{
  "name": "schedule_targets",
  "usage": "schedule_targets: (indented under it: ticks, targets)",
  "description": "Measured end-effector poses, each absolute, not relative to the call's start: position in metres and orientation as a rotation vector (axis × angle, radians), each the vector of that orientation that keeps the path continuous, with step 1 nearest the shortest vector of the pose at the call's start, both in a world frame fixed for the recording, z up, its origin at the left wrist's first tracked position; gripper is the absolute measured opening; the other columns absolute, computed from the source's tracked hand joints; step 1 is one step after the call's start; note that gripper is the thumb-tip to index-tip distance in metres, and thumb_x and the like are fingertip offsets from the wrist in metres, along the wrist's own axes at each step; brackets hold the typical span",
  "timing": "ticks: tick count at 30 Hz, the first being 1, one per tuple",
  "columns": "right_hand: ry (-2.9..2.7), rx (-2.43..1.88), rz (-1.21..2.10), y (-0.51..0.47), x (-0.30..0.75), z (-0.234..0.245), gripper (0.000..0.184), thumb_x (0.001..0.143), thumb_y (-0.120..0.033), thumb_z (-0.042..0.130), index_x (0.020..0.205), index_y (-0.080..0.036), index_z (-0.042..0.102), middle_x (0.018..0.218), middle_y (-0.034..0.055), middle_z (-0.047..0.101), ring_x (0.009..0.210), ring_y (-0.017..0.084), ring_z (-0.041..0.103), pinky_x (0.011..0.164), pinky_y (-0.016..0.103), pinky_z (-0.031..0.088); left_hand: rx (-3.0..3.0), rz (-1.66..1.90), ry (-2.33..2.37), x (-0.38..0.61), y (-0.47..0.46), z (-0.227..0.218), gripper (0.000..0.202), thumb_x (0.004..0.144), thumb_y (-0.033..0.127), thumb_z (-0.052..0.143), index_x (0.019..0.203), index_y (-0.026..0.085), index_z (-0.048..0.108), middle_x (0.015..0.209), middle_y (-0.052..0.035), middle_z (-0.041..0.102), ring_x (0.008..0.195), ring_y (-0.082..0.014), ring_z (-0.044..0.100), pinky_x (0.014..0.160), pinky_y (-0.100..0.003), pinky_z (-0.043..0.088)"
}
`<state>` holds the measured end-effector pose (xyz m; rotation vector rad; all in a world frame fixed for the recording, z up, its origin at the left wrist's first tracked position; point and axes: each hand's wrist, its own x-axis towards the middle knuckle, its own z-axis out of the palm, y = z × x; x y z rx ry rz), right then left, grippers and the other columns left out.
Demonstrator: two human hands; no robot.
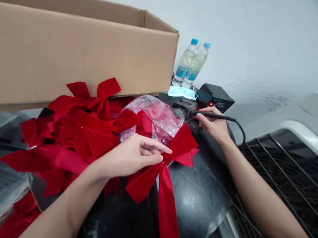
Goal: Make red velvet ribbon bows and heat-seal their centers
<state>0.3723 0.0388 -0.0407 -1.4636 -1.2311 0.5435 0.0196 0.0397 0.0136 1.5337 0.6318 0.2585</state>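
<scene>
My left hand (140,155) reaches across to a red velvet bow (183,143), thumb and index finger at its centre, which has small dark spots. A long red ribbon tail (167,214) hangs from the bow toward the near edge of the round black table (198,199). On the right, my right hand (214,124) is closed around what looks like a corded soldering iron (195,113). Its front end is at a dark holder (184,105), and its black cord loops over the hand. The tip is hidden from view.
Several red bows (82,132) are heaped on the left beside a clear plastic bag (161,115). Behind stands a large cardboard box (80,47). Two water bottles (190,65), a blue face mask (181,92) and a black control box (216,97) with a red light sit at the back; a white-framed heater (298,121) is right.
</scene>
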Motion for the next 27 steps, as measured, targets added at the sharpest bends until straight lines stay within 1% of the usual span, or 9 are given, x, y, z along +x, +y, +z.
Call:
schedule_targets:
  ticks: [6, 10, 12, 15, 17, 20, 23, 25, 27]
  targets:
    - [-1.174, -1.522, 0.682, 0.042, 0.373, -0.046, 0.043, 0.080, -0.044, 0.082, 0.111, -0.019, 0.065, 0.078, -0.0004, 0.070, 0.051, 0.010, 0.057, 0.043, 0.020, 0.043, 1.517, 0.234, 0.522, 0.020, 0.042, 0.015, 0.025, 0.090, 0.028, 0.069, 0.112, 0.018, 0.075, 0.101, -0.0061, 0.072, 0.089, -0.0158, 0.067, 0.082, -0.027, 0.051]
    - [-1.087, -1.614, 0.757, 0.036, 0.373, -0.046, 0.033, 0.099, -0.036, 0.064, 0.125, -0.016, 0.061, 0.113, 0.0068, 0.068, 0.089, 0.017, 0.068, 0.076, 0.034, 0.061, 1.476, 0.283, 0.512, 0.020, 0.041, 0.015, 0.016, 0.088, 0.021, 0.071, 0.103, 0.018, 0.067, 0.100, -0.0038, 0.072, 0.096, -0.0142, 0.069, 0.087, -0.025, 0.052]
    - [-1.055, -1.667, 0.790, 0.022, 0.371, -0.042, 0.032, 0.098, -0.038, 0.066, 0.119, -0.014, 0.064, 0.103, 0.0059, 0.069, 0.078, 0.015, 0.067, 0.066, 0.030, 0.059, 1.440, 0.290, 0.538, 0.020, 0.040, 0.014, 0.017, 0.087, 0.019, 0.073, 0.100, 0.019, 0.062, 0.095, -0.0008, 0.070, 0.091, -0.0119, 0.068, 0.082, -0.022, 0.051]
    - [-1.063, -1.721, 0.854, -0.014, 0.362, -0.032, 0.035, 0.087, -0.047, 0.076, 0.095, -0.013, 0.068, 0.064, -0.0019, 0.060, 0.039, 0.007, 0.045, 0.032, 0.018, 0.032, 1.402, 0.277, 0.543, 0.018, 0.040, 0.015, 0.021, 0.086, 0.020, 0.076, 0.099, 0.019, 0.060, 0.092, 0.0009, 0.069, 0.086, -0.0104, 0.067, 0.078, -0.021, 0.050]
    - [-1.101, -1.720, 0.892, -0.042, 0.353, -0.026, 0.038, 0.086, -0.052, 0.075, 0.088, -0.015, 0.068, 0.058, -0.0027, 0.057, 0.034, 0.006, 0.040, 0.028, 0.018, 0.024, 1.401, 0.262, 0.522, 0.017, 0.040, 0.015, 0.021, 0.086, 0.021, 0.077, 0.100, 0.018, 0.061, 0.094, 0.0003, 0.070, 0.088, -0.0103, 0.067, 0.079, -0.021, 0.050]
    - [-1.166, -1.654, 0.950, -0.079, 0.333, -0.022, 0.042, 0.089, -0.056, 0.070, 0.104, -0.018, 0.070, 0.064, -0.0018, 0.060, 0.041, 0.007, 0.046, 0.034, 0.018, 0.032, 1.396, 0.242, 0.491, 0.018, 0.039, 0.016, 0.020, 0.087, 0.024, 0.077, 0.100, 0.018, 0.063, 0.092, 0.0003, 0.071, 0.086, -0.0099, 0.067, 0.078, -0.020, 0.049]
    - [-1.245, -1.552, 1.051, -0.100, 0.311, -0.022, 0.064, 0.083, -0.066, 0.070, 0.129, -0.021, 0.062, 0.070, -0.0017, 0.063, 0.046, 0.009, 0.047, 0.040, 0.022, 0.039, 1.404, 0.217, 0.475, 0.020, 0.037, 0.019, 0.020, 0.088, 0.027, 0.078, 0.100, 0.018, 0.065, 0.088, 0.0006, 0.072, 0.084, -0.0099, 0.068, 0.077, -0.020, 0.049]
    - [-1.307, -1.508, 1.111, -0.108, 0.298, -0.023, 0.068, 0.078, -0.067, 0.075, 0.125, -0.020, 0.063, 0.068, -0.0021, 0.062, 0.046, 0.010, 0.046, 0.042, 0.024, 0.040, 1.424, 0.203, 0.472, 0.021, 0.035, 0.023, 0.021, 0.087, 0.029, 0.079, 0.101, 0.019, 0.067, 0.091, 0.0002, 0.073, 0.086, -0.0103, 0.068, 0.079, -0.020, 0.050]
    - [-1.371, -1.503, 1.149, -0.112, 0.288, -0.022, 0.052, 0.075, -0.061, 0.080, 0.101, -0.018, 0.069, 0.063, -0.0021, 0.059, 0.048, 0.010, 0.046, 0.045, 0.025, 0.040, 1.442, 0.190, 0.471, 0.020, 0.030, 0.027, 0.024, 0.086, 0.033, 0.080, 0.104, 0.020, 0.070, 0.094, -0.0001, 0.075, 0.088, -0.0111, 0.069, 0.081, -0.021, 0.051]
